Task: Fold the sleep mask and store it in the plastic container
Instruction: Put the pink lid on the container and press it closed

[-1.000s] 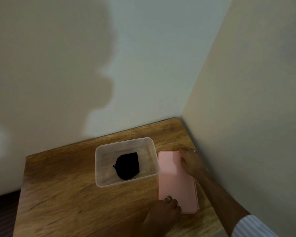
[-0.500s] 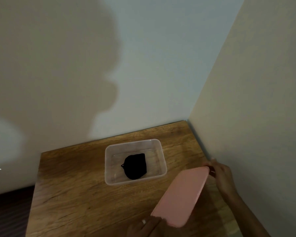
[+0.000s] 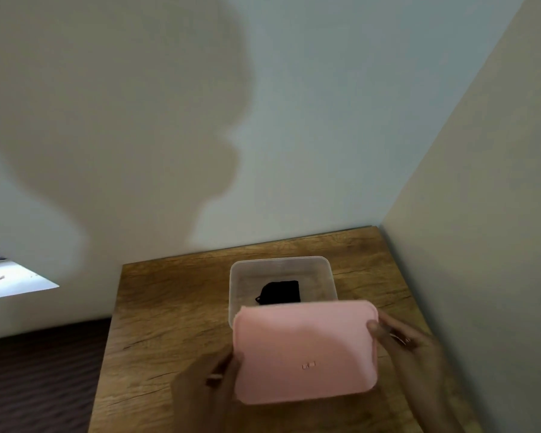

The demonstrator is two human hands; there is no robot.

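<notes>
A clear plastic container (image 3: pixel 281 264) stands on the wooden table (image 3: pixel 175 314) near the far wall. The folded black sleep mask (image 3: pixel 280 292) lies inside it, its near part hidden by the lid. I hold the pink lid (image 3: pixel 305 351) level in the air, in front of and partly over the container's near edge. My left hand (image 3: pixel 205 389) grips the lid's left side. My right hand (image 3: pixel 406 345) grips its right side.
Walls close the table in at the back and on the right (image 3: pixel 481 214). The table's left edge (image 3: pixel 113 323) drops to a dark floor (image 3: pixel 38 376). A bright patch (image 3: pixel 10 276) shows low at the far left.
The pink lid lay flat on the table to the right of the container. Both hands lifted it, turned it, and brought it left over the container's near edge.
</notes>
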